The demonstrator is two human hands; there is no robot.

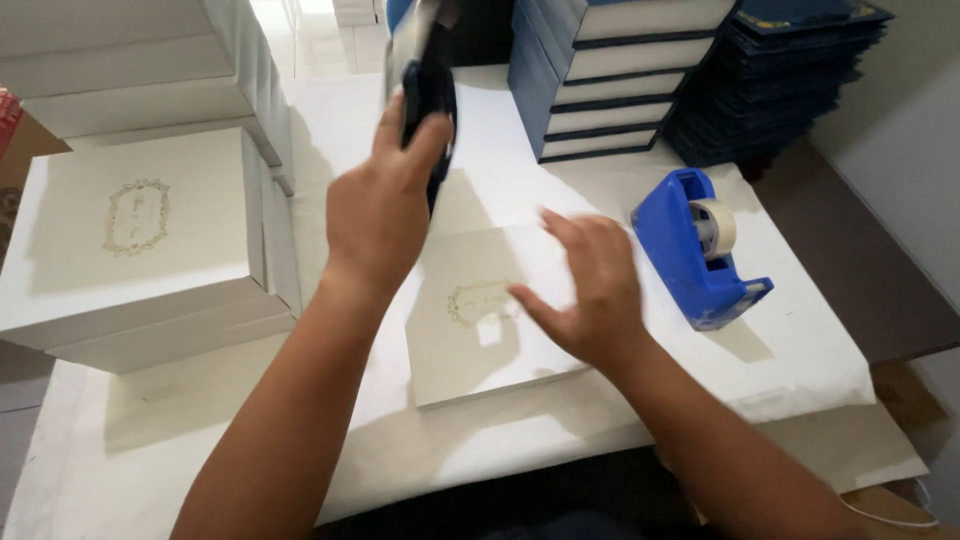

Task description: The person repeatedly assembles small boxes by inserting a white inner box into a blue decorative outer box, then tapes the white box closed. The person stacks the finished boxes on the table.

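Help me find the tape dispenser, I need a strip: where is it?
In the head view the blue tape dispenser stands on the paper-covered table, just right of the right hand, below the dark blue box stacks.

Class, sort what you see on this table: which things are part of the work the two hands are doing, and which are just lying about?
In hand:
- left hand lifting a dark, blurred object
- right hand resting on the flat white box lid with gold emblem

Lying about:
- blue plastic tape dispenser
- stack of white boxes
- stack of navy-and-white boxes
- pile of navy lids
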